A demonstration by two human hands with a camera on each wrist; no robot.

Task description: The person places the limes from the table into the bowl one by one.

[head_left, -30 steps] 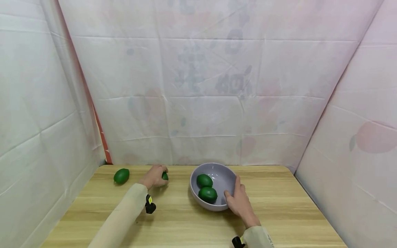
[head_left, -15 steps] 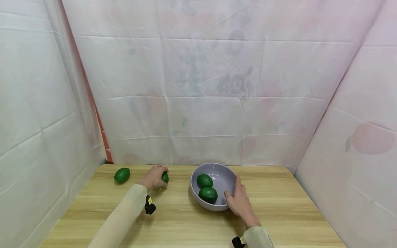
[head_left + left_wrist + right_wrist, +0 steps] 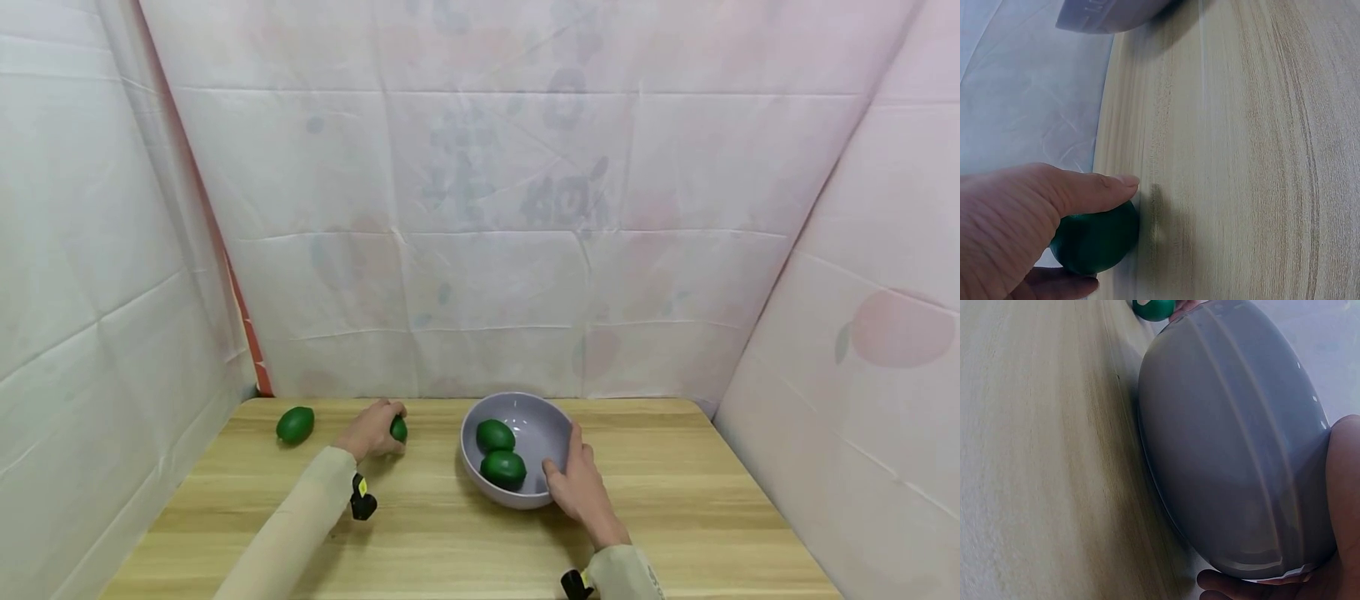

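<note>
My left hand [image 3: 372,432] holds a green lime [image 3: 1099,240] near the far edge of the table, thumb on one side and fingers on the other. Part of that lime is hidden by the hand. A grey-purple bowl [image 3: 546,433] stands to its right with two limes inside, a rear lime [image 3: 495,436] and a front lime [image 3: 503,471], side by side at the left. My right hand [image 3: 585,487] grips the bowl's right rim, thumb at the inside and fingers around the outer wall. The right wrist view shows the bowl's outer side [image 3: 1222,444] close up.
Another lime [image 3: 296,425] lies at the far left of the wooden table [image 3: 450,550]. White printed cloth [image 3: 480,283] hangs behind the table and along both sides.
My left thumb and fingers have drawn in slightly around the lime. The right hand and the bowl stay in place; the head view shifts a little.
</note>
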